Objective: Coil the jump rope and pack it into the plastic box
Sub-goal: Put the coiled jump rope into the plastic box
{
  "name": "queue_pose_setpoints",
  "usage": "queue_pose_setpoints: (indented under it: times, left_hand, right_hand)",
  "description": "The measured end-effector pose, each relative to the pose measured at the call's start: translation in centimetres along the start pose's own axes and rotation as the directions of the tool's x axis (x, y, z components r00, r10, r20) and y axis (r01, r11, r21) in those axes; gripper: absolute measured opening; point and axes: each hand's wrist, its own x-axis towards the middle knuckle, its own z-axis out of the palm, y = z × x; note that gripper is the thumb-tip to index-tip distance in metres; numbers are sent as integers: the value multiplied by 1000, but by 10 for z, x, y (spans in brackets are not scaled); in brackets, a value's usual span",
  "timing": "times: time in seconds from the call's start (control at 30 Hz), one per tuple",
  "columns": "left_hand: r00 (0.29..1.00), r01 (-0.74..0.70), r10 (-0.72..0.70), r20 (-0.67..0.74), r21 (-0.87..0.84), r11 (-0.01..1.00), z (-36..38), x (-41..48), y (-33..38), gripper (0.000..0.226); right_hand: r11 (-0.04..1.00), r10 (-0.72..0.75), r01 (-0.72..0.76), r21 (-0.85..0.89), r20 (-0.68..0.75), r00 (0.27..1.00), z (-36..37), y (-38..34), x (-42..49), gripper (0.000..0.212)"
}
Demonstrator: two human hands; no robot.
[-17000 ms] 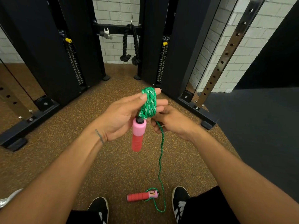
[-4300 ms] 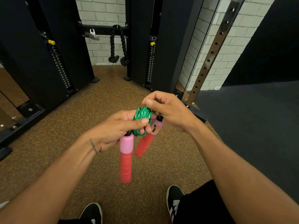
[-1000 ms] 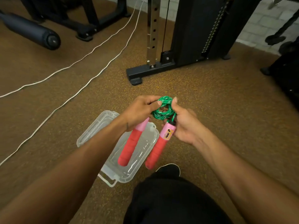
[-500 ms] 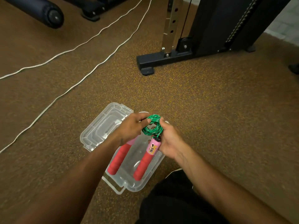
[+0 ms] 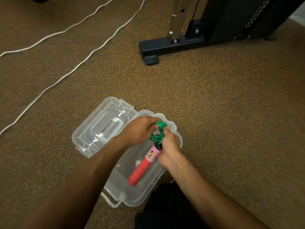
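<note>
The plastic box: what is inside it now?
Inside the plastic box lies one red and pink handle. Both hands, left hand and right hand, hold the green rope coil over it. The second handle is hidden.

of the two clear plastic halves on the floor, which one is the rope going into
The deeper clear box, nearest the person, not the flat lid lying open beside it. The red-and-pink handle lies inside it, and both hands hold the green coil over it.
</note>
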Motion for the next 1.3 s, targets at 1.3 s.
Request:
queue_pose_setpoints:
  times: [1.3]
  left_hand:
    - [974,98,-197,109,582,807,59,-49,-19,44]
  right_hand:
    - [-320,-53,294,-901,327,943,18,-10,9,29]
